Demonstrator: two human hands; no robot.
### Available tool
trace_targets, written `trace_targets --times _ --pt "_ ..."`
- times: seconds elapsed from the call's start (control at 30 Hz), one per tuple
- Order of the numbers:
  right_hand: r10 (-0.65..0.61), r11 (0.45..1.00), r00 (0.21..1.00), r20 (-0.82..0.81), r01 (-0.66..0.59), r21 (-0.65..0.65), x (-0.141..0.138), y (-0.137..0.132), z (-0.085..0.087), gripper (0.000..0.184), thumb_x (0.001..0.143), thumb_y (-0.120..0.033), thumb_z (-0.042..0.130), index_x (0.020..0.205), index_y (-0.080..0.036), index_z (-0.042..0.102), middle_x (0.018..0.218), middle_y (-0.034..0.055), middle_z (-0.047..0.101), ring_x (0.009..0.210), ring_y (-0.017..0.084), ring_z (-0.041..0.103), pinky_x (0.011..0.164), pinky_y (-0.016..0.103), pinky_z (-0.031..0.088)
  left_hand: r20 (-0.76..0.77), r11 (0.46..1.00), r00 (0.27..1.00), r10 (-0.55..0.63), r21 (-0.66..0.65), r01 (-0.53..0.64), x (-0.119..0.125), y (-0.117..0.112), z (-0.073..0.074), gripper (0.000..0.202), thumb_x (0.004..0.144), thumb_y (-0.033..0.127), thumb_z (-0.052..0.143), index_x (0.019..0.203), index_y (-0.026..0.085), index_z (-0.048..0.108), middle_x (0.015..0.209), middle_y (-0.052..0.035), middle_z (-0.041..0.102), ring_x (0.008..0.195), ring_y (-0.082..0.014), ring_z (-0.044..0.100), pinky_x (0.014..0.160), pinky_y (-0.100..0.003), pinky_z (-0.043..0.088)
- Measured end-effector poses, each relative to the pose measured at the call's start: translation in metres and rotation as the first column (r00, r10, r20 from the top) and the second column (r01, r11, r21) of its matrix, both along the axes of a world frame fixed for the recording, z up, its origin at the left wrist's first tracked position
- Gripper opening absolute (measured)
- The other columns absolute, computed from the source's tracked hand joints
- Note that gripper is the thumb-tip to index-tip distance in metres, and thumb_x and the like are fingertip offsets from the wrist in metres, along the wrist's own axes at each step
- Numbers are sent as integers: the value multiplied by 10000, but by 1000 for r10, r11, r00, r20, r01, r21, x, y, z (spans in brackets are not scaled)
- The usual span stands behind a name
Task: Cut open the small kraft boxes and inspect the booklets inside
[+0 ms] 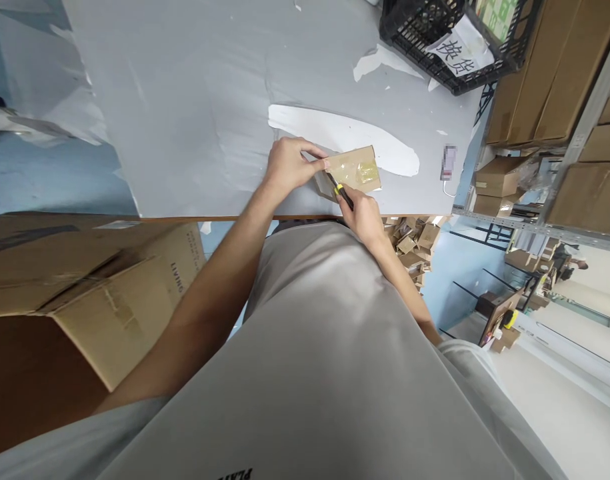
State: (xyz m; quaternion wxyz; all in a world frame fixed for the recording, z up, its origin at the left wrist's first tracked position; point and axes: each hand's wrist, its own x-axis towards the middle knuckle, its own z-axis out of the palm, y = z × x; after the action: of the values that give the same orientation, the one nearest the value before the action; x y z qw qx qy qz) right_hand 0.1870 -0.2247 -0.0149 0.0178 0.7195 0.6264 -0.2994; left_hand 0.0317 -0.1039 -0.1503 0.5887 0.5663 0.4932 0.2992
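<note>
Left of the small cardboard box [353, 164], I see the left hand [291, 165], fingers pinching its end. Under the box, worktop [185, 133]; at its near side, cutter [341, 192], right hand [365, 217] wrapped round the handle. I judge slitting in hand; next calls for steady hold, left thumb clear.

Grey-covered rectangular desk [185, 73] over smooth light-blue floor [442, 257]; large open brown cardboard carton [129, 320] at left. Right side: grey perforated-metal shelving rack [578, 140] with brown cardboard boxes [499, 177], heap of small brown cartons [412, 243] by desk, plain off-white wall [575, 400] beyond. Lighting bright, fairly even.
</note>
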Motion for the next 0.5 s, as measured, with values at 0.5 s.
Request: trace_targets --times 0.5 --pt "24 999 999 32 -23 -23 1 4 3 300 1231 -345 430 1260 -227 704 1215 140 840 1114 304 797 974 341 537 -11 1000 1000 -17 -7 17 -1 1 -3 340 828 554 979 986 260 913 1059 -38 883 964 -289 806 1015 -447 635"
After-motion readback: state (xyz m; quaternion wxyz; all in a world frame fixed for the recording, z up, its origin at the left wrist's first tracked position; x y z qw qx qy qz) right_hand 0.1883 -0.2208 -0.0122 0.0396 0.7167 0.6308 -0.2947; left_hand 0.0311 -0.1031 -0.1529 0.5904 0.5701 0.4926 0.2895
